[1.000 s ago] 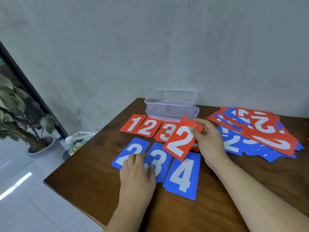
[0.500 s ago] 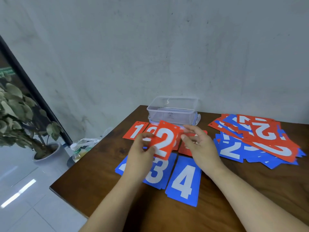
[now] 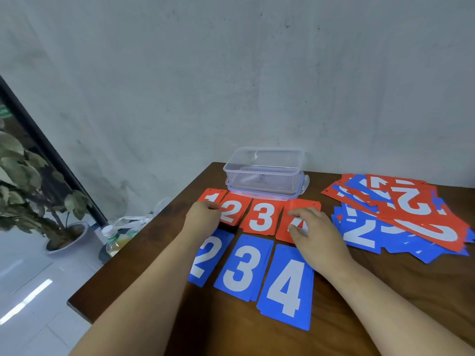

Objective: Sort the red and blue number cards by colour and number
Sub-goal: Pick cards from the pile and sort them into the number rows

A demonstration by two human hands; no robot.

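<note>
**A:** A grey wall (image 3: 231, 73) is in front of you, and below it a dark wooden surface (image 3: 385, 291). The biggest thing on it is the unsorted heap (image 3: 401, 214) of red and blue cards, far over on your right.

**B:** Behind your sorted rows, against the wall, stands a clear box (image 3: 264, 176). Nothing shows inside it.

**A:** Then your rows. The blue row is nearer you: blue 2 (image 3: 205, 255), blue 3 (image 3: 243, 268) and blue 4 (image 3: 285, 286). The red row is beyond it: red 1 (image 3: 212, 195), red 2 (image 3: 232, 211), red 3 (image 3: 261, 215) and a fourth red stack (image 3: 303, 205). Every stack has its long axis running away from you.

**B:** Your hands are apart, both over the red row. Your left hand (image 3: 203, 218) sits where red 1 meets red 2, with its fingers curled at red 2's left edge. I cannot tell whether it pinches that card or only touches it.

**A:** Your right hand (image 3: 318, 235) lies on the fourth red stack with loosely bent fingers. It hides most of the numeral and grips nothing.

**B:** The next move turns on the heap, I'd say. It lies to the right of both hands, and your right hand is much the nearer.

**A:** The heap's cards lie skewed, and the top red one shows its 2 upside down to you. You would probably need to turn any card you draw so that its long axis matches the rows.
</note>
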